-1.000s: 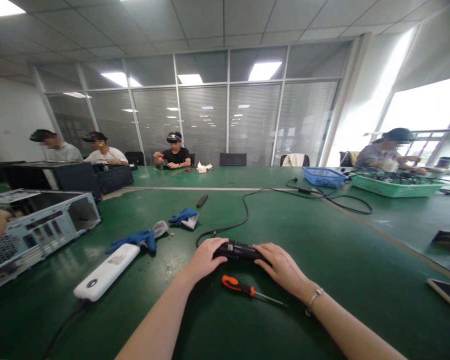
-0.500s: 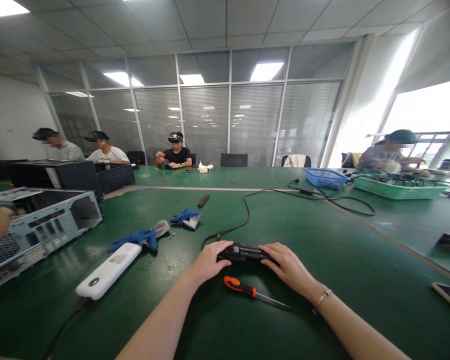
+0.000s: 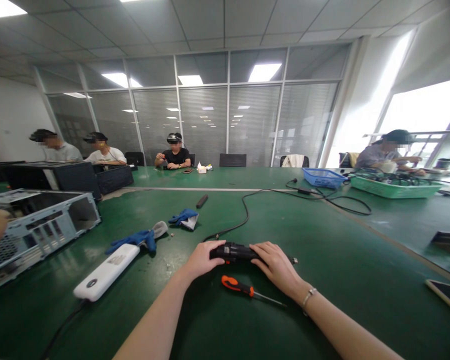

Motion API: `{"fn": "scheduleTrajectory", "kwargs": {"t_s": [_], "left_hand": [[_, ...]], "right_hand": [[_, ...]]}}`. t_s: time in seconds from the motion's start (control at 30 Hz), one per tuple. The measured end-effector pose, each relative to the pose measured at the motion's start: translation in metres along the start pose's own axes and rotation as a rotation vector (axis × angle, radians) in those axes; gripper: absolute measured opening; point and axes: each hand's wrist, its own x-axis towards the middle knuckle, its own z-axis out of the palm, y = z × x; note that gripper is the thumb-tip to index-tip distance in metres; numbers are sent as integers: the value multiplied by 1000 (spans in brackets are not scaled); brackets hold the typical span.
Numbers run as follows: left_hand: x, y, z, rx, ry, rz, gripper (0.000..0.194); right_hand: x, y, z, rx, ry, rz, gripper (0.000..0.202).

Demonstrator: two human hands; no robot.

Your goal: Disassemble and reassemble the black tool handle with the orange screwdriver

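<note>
A black corded electric screwdriver [image 3: 234,251] lies crosswise before me, its metal tip [image 3: 294,260] pointing right. My left hand [image 3: 204,259] is wrapped round its cord end, and a small red spot shows on the body beside the thumb. My right hand [image 3: 273,262] is closed over the tip half, with the fingers on top. Just below, on the green table [image 3: 315,225], rests a hand screwdriver with an orange and black handle [image 3: 237,286]; neither hand touches it. A black cord [image 3: 246,212] runs from the tool's left end toward the back.
Blue gloves [image 3: 144,239], a white power bank-like block [image 3: 107,272] and a metal computer case [image 3: 56,220] are on the left. A dark bar [image 3: 202,201] lies ahead. Blue [image 3: 324,178] and green baskets [image 3: 397,190] stand back right. Several people sit around the table.
Both hands and the electric screwdriver have shifted slightly left. The tool has turned a little, so its red spot now shows, and its tip now shows past my right hand.
</note>
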Motion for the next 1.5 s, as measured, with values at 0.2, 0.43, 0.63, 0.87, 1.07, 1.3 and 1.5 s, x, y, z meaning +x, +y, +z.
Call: {"fn": "scheduleTrajectory", "kwargs": {"t_s": [0.2,0.43,0.63,0.87,1.07,1.3,1.5], "left_hand": [[1,-2,2,59,-40,-20,55],[1,2,5,98,-66,-33,56],[1,-3,8,83,-56,-15,55],[2,-8,10,23,-69,6,61],[2,-4,8,14,-64,13,57],[2,-5,10,41,-65,49,52],[1,-6,10,51,-63,65,49]], "right_hand": [[3,3,0,26,-21,39,33],[2,7,1,27,-38,57,34],[3,7,-4,18,-50,41,34],[2,9,-8,20,-58,43,34],[1,10,-8,7,-40,12,35],[0,11,-8,-4,-45,28,34],[0,12,-7,-8,-43,16,34]]}}
